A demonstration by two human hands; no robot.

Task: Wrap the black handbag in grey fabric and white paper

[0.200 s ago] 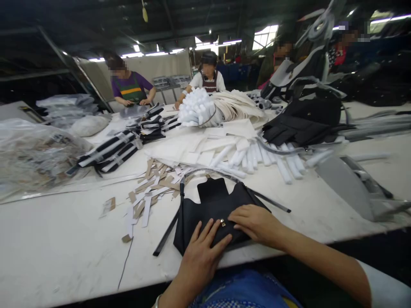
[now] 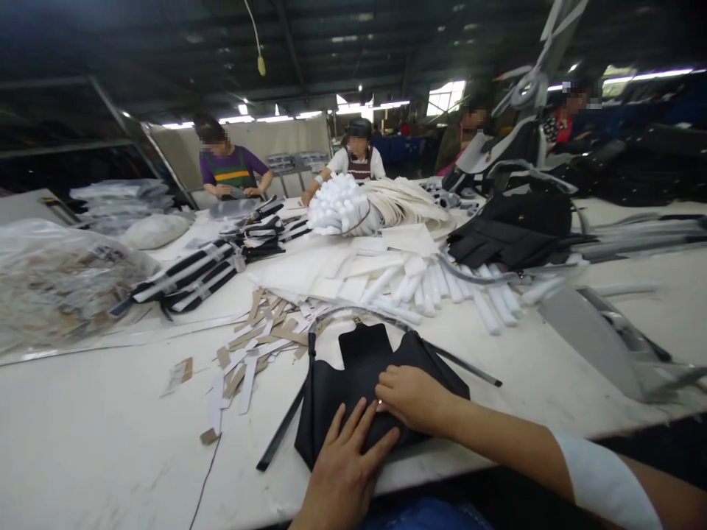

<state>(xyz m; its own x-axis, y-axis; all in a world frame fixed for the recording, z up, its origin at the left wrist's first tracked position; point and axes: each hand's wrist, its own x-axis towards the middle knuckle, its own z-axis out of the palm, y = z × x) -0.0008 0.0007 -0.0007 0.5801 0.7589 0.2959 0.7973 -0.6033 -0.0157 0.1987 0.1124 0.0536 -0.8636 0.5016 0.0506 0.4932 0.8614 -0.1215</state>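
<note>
A black handbag lies on the white worktable in front of me, its flap folded away from me and its strap looped behind. My left hand rests on the lower front of the bag, fingers spread and flat. Over the middle of the front, my right hand has its fingers curled together on the small metal clasp. Those fingers cover most of the clasp, and only a glint of it shows beside the left fingertips.
Cardboard and white strips are scattered beyond the bag. Farther back lie white foam tubes, a stack of black bags and black straps. A grey tape dispenser stands right. Two people work across the table.
My right hand has moved left onto the clasp and its fingers have curled over it. The left hand stays flat on the bag. The view has tipped slightly up.
</note>
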